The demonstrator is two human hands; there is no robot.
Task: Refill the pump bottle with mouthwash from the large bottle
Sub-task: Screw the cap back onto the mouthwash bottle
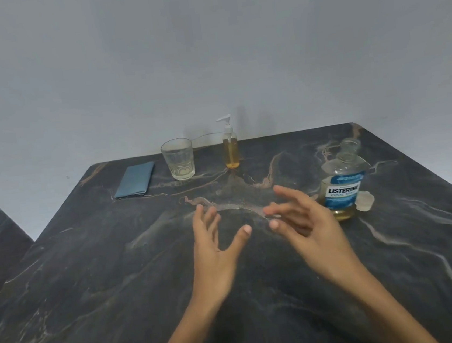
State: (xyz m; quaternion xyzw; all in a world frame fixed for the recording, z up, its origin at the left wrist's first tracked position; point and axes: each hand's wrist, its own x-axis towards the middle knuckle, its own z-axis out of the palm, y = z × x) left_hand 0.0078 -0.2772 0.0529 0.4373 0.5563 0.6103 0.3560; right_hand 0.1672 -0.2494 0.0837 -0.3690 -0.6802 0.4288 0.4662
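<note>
A slim pump bottle [230, 148] with a white pump head stands at the table's far edge, nearly full of amber liquid. The large clear mouthwash bottle [343, 183] with a blue label stands at the right, its neck uncapped and only a little yellowish liquid at its bottom. Its clear cap [365, 201] lies on the table just right of its base. My left hand [213, 246] and my right hand [307, 224] hover over the middle of the table with fingers spread, holding nothing. My right hand is just left of the large bottle.
A drinking glass [178, 158] with a little liquid stands left of the pump bottle. A folded blue-grey cloth [135, 180] lies further left. The dark marble table [105, 283] ends at a plain wall behind the bottles.
</note>
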